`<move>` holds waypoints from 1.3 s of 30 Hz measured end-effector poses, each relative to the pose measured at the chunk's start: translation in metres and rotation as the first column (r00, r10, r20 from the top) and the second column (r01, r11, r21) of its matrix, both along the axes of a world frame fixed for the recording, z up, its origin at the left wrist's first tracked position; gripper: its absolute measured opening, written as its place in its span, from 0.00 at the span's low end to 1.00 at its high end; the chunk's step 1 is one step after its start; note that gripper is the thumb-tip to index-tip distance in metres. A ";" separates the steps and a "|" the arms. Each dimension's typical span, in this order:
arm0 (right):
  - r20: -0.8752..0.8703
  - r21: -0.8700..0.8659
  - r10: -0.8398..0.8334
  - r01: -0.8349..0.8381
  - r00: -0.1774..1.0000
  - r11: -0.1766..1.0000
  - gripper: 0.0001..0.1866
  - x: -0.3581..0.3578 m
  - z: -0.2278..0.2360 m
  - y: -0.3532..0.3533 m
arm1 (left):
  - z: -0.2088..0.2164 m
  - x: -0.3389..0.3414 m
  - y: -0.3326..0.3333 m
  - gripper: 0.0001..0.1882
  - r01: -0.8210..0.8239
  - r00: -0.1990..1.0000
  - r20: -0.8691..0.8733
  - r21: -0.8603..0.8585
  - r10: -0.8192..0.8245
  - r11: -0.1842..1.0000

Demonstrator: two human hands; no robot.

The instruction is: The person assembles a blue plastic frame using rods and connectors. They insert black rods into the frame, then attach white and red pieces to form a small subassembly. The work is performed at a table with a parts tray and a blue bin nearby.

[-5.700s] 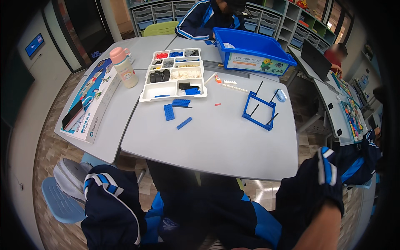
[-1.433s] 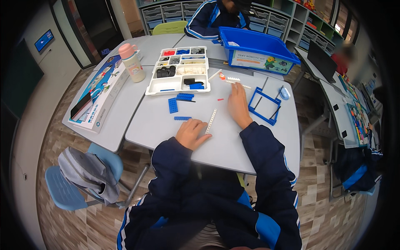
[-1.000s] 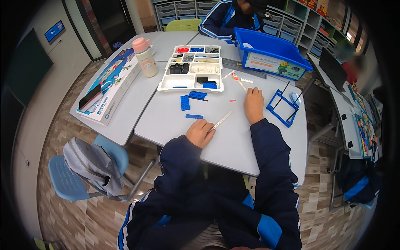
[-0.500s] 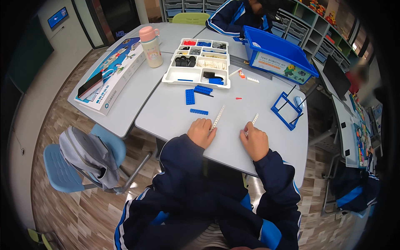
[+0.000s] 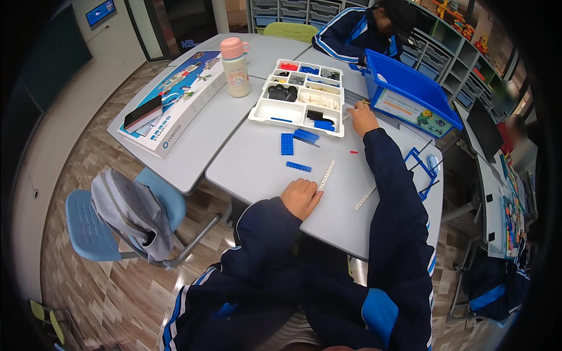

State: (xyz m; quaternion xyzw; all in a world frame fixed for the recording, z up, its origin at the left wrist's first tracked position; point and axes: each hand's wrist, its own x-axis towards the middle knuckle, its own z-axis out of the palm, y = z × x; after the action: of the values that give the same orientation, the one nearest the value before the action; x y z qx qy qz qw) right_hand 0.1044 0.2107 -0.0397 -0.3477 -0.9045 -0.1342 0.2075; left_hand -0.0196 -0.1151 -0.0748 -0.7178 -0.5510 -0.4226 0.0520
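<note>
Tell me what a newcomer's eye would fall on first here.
Probably the bright blue bin at the far right of the grey table, then the white compartment tray to its left. The pink-capped bottle stands left of that tray. Nearer, the left hand rests at the near end of a white perforated strip; the right hand is beside the tray's right edge.
</note>
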 end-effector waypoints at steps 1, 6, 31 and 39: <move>0.039 0.008 0.003 -0.004 0.999 1.000 0.10 -0.003 -0.004 0.008 | 0.000 -0.001 0.000 0.09 0.002 1.000 -0.001 -0.003 -0.002 1.000; 0.146 0.261 0.170 -0.204 0.975 0.944 0.08 0.006 0.001 0.008 | 0.000 -0.002 0.001 0.08 0.037 0.999 0.032 -0.013 -0.036 0.999; -0.317 -0.256 0.053 -0.139 0.947 0.956 0.06 0.116 -0.002 -0.186 | 0.007 -0.001 -0.001 0.10 0.020 0.996 0.094 -0.102 -0.011 0.995; -0.301 -0.262 0.130 -0.213 0.945 0.941 0.06 0.116 -0.008 -0.183 | 0.011 -0.001 -0.001 0.08 0.050 0.997 0.069 -0.104 -0.043 0.993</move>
State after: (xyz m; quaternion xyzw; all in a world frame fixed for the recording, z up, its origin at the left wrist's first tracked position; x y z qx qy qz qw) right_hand 0.2207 0.0279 -0.0480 -0.3091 -0.9028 0.0693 0.2908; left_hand -0.0201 -0.1162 -0.0642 -0.7177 -0.5571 -0.4176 -0.0141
